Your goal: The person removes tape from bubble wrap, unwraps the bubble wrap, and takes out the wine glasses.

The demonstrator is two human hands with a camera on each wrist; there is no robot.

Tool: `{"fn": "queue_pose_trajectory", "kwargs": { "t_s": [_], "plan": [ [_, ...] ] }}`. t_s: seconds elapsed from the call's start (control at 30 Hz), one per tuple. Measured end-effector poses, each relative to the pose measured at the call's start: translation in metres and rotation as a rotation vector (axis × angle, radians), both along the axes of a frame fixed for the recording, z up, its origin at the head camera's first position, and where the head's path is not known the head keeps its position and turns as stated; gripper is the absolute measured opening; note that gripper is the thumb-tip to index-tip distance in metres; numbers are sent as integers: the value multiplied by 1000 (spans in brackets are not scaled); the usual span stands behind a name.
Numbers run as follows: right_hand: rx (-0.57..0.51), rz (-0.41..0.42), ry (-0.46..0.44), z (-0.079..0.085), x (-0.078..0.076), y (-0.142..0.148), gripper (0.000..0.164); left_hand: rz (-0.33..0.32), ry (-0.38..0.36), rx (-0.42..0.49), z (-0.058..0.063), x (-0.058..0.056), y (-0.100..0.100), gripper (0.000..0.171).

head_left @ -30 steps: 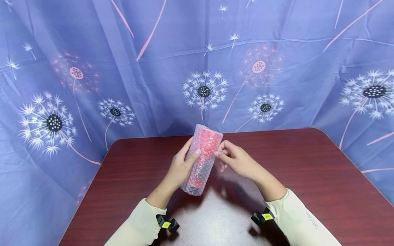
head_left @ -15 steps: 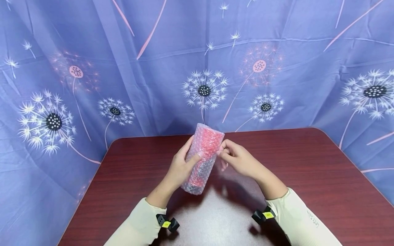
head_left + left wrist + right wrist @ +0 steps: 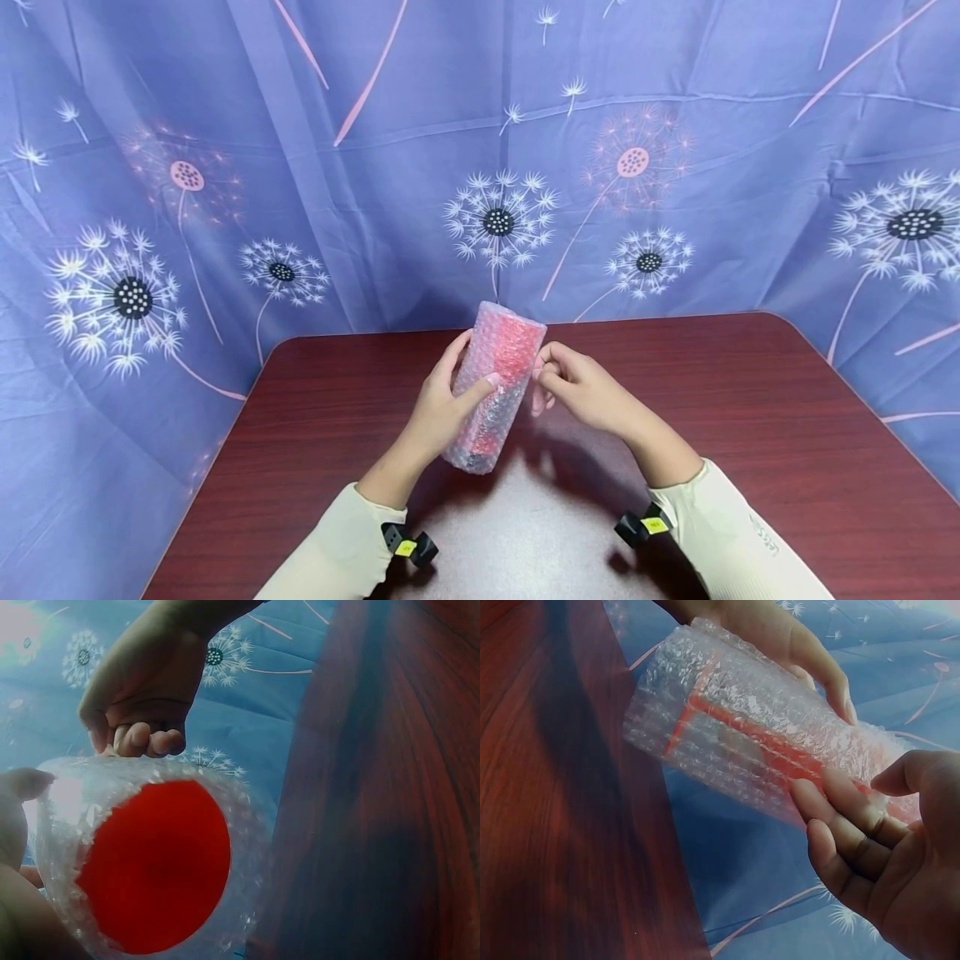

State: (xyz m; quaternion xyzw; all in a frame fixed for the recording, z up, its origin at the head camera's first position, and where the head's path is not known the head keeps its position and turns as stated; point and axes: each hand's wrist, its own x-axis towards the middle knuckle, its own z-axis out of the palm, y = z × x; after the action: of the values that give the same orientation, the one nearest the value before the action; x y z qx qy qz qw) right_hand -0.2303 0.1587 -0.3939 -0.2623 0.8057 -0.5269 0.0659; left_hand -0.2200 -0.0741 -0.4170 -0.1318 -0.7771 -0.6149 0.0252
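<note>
A bubble-wrapped cylinder (image 3: pixel 504 375) with red and dark parts showing through is held tilted above the table. My left hand (image 3: pixel 444 408) grips it from the left, thumb across its front; the fingers behind are mostly hidden. My right hand (image 3: pixel 581 387) is at its right side, thumb and index finger pinching the wrap's edge, the other fingers loosely curled. A round red end (image 3: pixel 161 870) shows inside the wrap in the left wrist view. In the right wrist view, red strips (image 3: pixel 742 727) run under the clear bubble wrap (image 3: pixel 649 712).
A dark red wooden table (image 3: pixel 750 417) lies below both hands. Behind it hangs a blue cloth (image 3: pixel 405 208) with dandelion prints. Black wrist cameras (image 3: pixel 411 546) with yellow labels sit at the cuffs of the pale sleeves (image 3: pixel 738 533).
The wrapped cylinder and both hands have shifted very slightly to the right. My left thumb lies a little lower and further across the wrap. Both hands keep their places on it.
</note>
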Motion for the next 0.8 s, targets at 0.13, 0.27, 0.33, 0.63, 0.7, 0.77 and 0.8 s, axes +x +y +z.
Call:
{"fn": "queue_pose_trajectory", "kwargs": {
  "t_s": [0.13, 0.27, 0.33, 0.63, 0.7, 0.77, 0.8],
  "plan": [
    [-15, 17, -30, 0, 0, 0, 16, 2, -6, 3, -1, -1, 0, 78],
    [-13, 18, -39, 1, 0, 0, 15, 7, -19, -1, 0, 0, 1, 80],
    [-13, 20, -38, 1, 0, 0, 15, 11, -22, -3, -1, 0, 1, 81],
    [-38, 43, -59, 1, 0, -1, 18, 55, 9, -14, 0, 0, 1, 80],
    [-50, 48, -79, 2, 1, -2, 20, 67, 17, -20, 0, 0, 1, 80],
    [-57, 53, -88, 2, 2, -2, 20, 76, 22, -25, 0, -1, 1, 80],
    [-60, 57, -89, 3, 3, -3, 21, 80, 24, -27, 0, -1, 1, 80]
  ]
}}
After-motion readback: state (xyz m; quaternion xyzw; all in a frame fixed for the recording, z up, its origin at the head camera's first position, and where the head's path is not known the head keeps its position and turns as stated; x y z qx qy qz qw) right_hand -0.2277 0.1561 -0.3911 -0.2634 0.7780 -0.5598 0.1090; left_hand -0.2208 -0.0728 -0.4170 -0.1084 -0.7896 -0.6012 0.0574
